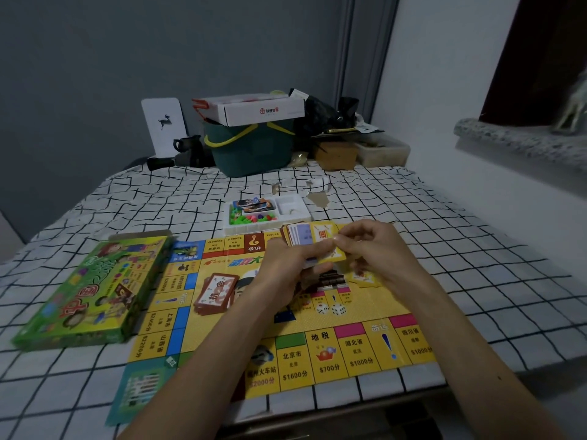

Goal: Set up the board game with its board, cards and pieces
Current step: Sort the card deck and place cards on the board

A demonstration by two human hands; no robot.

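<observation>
The yellow game board (222,328) lies unfolded on the checked tablecloth. A brown-backed card pile (215,292) sits on its left centre, and a few yellow cards (365,277) lie right of centre. Above the board's far edge, my left hand (286,265) grips a fanned stack of cards (305,238). My right hand (371,246) pinches the front yellow card (324,238) of that stack. Behind my hands stands the white plastic tray (295,214), which holds coloured pieces and more cards. Two printed dice show on the board near the centre.
The green game box (92,293) lies left of the board. At the table's back stand a green basket (254,150) with a white carton on top, black bags, a brown box and a clear tub. A torn patch in the cloth (320,198) shows behind the tray.
</observation>
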